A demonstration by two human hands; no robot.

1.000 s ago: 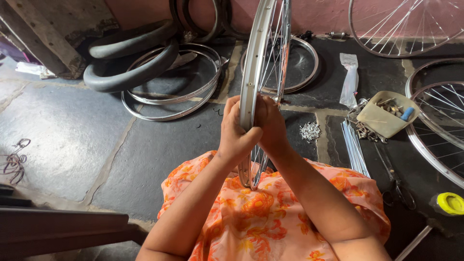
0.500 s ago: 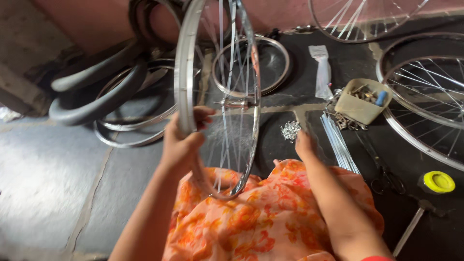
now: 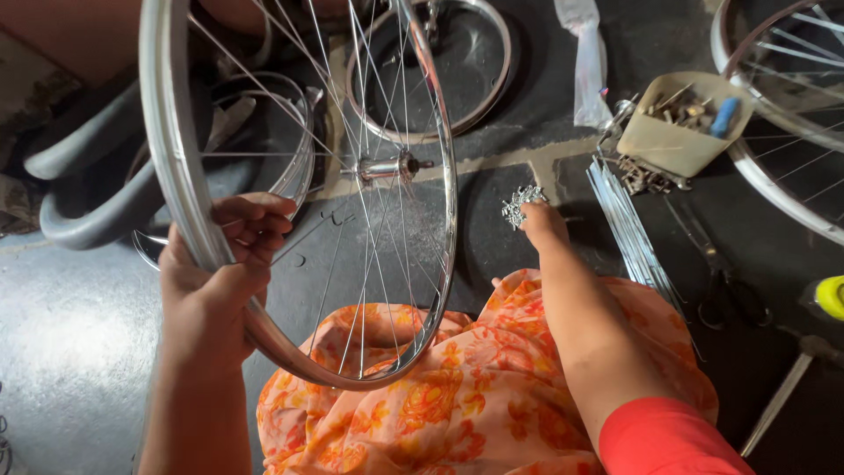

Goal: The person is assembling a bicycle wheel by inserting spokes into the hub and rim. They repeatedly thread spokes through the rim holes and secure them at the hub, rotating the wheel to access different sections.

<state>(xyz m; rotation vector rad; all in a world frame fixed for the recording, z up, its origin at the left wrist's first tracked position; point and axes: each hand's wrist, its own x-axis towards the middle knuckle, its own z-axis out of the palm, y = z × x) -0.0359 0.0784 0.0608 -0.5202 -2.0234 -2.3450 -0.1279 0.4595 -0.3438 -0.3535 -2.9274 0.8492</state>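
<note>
— What's in the frame?

— A person seated on a dark stone floor (image 3: pixel 79 352), an orange flowered cloth (image 3: pixel 457 396) over the lap. The left hand (image 3: pixel 215 281) is clamped around the rim of a spoked bicycle wheel (image 3: pixel 299 176), fingers curled over the inner edge, thumb behind. The wheel stands nearly upright, its lower arc resting on the cloth, its hub (image 3: pixel 387 165) pointing to the right.

— And the other hand?

— The right hand (image 3: pixel 541 220) is stretched out to the floor, at a small heap of shiny metal bits (image 3: pixel 520 204), spoke nipples by the look of them. The fingers are bent down onto the heap; from where I stand I cannot tell whether they have pinched any or merely touch them.

— What lies around?

— Just right of that hand, a bundle of loose spokes (image 3: pixel 629 229) laid flat. Beyond it a beige tray (image 3: pixel 677 141) of small parts with a blue-handled tool in it. Scissors (image 3: pixel 721 273) lie near the spokes. Another wheel (image 3: pixel 782 114) rests flat at the far right, a bare rim (image 3: pixel 440 70) behind the held wheel, and black tyres (image 3: pixel 97 185) are piled at the left. A clear plastic bag (image 3: pixel 587 62) sits near the top.
</note>
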